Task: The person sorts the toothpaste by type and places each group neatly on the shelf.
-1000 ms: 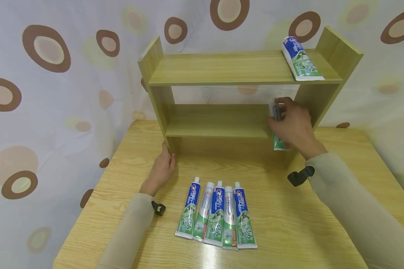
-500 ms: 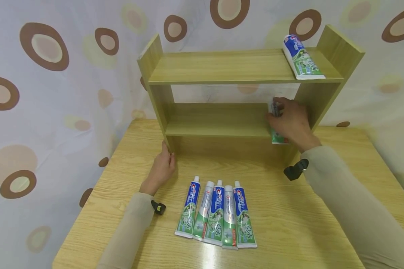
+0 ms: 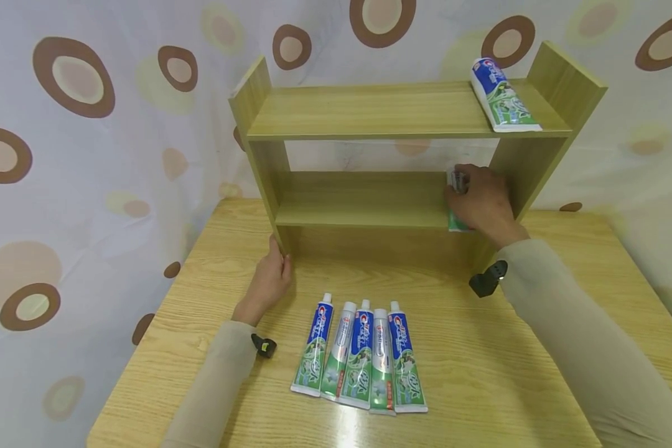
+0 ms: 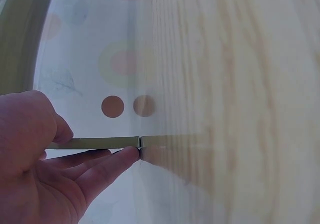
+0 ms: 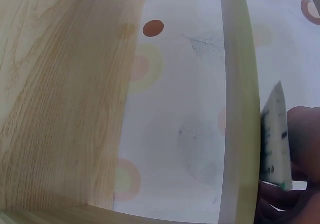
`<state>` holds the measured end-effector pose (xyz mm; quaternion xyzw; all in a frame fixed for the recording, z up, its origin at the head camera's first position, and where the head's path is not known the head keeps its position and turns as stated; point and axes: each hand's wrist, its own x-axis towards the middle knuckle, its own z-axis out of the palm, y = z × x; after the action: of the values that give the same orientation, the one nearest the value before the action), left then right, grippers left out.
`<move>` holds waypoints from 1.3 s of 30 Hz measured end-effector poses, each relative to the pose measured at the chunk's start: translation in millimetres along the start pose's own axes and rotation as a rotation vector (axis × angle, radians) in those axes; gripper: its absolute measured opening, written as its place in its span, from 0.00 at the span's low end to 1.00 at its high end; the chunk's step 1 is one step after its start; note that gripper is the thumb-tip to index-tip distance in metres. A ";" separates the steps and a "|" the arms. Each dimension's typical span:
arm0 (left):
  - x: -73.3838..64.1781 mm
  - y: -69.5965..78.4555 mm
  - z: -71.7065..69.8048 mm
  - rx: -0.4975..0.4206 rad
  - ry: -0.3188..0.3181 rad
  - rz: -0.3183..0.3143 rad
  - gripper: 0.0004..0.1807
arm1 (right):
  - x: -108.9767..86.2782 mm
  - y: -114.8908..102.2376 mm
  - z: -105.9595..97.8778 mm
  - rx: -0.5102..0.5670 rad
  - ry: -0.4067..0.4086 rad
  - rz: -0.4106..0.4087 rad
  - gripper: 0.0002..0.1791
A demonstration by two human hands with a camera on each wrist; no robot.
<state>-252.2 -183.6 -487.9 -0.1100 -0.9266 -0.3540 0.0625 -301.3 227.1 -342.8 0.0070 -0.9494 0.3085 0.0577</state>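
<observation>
My right hand (image 3: 484, 198) holds a silver-and-green toothpaste tube (image 3: 458, 223) at the right end of the middle shelf board (image 3: 364, 202); the hand covers much of it. In the right wrist view the tube's flat end (image 5: 276, 144) lies against the board's edge (image 5: 242, 109). Low on the left side panel (image 3: 266, 193) of the wooden shelf, my left hand (image 3: 267, 277) grips the panel's edge. The left wrist view shows thumb and fingers on opposite sides of that panel (image 4: 105, 143). A blue-and-green toothpaste tube (image 3: 501, 96) lies on the top board, right side.
Several toothpaste tubes, blue-green ones (image 3: 360, 361) alternating with silver-green ones (image 3: 381, 364), lie side by side on the wooden table (image 3: 481, 361) before the shelf. Behind stands a patterned cloth backdrop (image 3: 129, 124). The right side panel (image 3: 565, 93) is close to my right hand.
My right hand has pushed the silver-and-green toothpaste tube farther back onto the middle board, so less of it juts out over the front edge. The left hand stays on the panel.
</observation>
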 end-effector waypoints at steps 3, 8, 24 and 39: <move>0.0 -2.7 0.8 -0.015 0.017 0.029 0.31 | 1.7 -0.8 0.8 -0.007 -0.012 0.009 0.36; 3.2 -16.7 7.2 0.003 0.053 0.077 0.30 | 3.7 -0.4 0.9 -0.015 -0.020 0.010 0.36; -0.5 -5.3 2.2 0.011 0.036 0.055 0.31 | 5.3 -1.0 1.9 -0.048 -0.004 -0.003 0.35; 1.8 -16.4 6.9 0.012 0.047 0.080 0.30 | -4.7 -4.7 -1.2 -0.043 0.100 -0.059 0.35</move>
<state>-258.3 -190.6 -503.3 -0.1383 -0.9219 -0.3482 0.0991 -296.3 223.9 -339.6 0.0184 -0.9511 0.2863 0.1146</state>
